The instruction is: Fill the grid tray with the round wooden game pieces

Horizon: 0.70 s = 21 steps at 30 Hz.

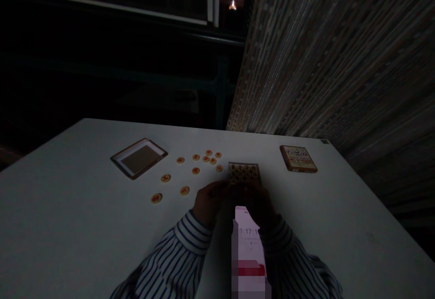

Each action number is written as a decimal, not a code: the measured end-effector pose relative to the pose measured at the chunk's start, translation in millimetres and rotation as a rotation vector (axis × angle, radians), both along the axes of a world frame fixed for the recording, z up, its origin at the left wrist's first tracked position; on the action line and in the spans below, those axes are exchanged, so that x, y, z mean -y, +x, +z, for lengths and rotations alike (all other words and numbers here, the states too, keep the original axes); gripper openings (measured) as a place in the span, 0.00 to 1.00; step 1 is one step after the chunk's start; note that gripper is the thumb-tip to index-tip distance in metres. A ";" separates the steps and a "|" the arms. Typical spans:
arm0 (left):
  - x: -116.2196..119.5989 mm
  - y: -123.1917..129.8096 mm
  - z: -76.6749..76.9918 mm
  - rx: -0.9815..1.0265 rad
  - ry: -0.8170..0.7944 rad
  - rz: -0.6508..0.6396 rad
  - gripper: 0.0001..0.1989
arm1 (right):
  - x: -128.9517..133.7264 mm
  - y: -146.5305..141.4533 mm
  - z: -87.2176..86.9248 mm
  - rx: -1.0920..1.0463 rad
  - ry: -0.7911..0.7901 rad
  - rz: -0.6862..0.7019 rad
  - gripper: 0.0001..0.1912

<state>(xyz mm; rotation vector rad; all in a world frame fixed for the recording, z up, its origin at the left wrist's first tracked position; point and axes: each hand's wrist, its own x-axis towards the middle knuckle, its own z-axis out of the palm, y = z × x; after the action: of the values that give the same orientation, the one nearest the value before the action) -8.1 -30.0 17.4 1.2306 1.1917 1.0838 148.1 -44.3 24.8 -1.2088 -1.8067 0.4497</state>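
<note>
Several round xiangqi pieces with dark characters lie in rows in a small box (244,171). My left hand (209,203) is at the near left corner of this box, its fingers curled inward. From the right, my right hand (261,203) covers the box's near part, fingers bent toward the left hand. Deep shadow hides both sets of fingertips, and I cannot make out what lies between them. Left of the box, several loose xiangqi pieces with red characters, one of them a nearby piece (184,190), are scattered on the white table (84,226).
An open shallow box part (139,157) lies at the table's left. At the right rests a closed box with a printed cover (299,158). A lit phone (249,240) sits between my forearms. Beyond the far edge hangs a string curtain (288,63). The room is dark.
</note>
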 end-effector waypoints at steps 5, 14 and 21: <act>1.4 0.7 5.8 0.065 -0.065 -0.049 0.16 | -0.9 0.5 0.2 0.095 0.068 0.022 0.11; -0.5 1.8 1.7 0.134 -0.094 -0.013 0.17 | -4.6 0.6 -8.9 0.307 0.213 0.024 0.12; -0.1 1.8 7.3 0.119 -0.106 -0.001 0.15 | -4.7 1.1 2.5 0.480 0.253 0.022 0.10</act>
<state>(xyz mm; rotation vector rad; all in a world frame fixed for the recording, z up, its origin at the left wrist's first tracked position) -6.3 -29.9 24.7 1.0708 1.1427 1.0646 149.1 -39.6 27.3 -1.1845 -2.2023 -0.0708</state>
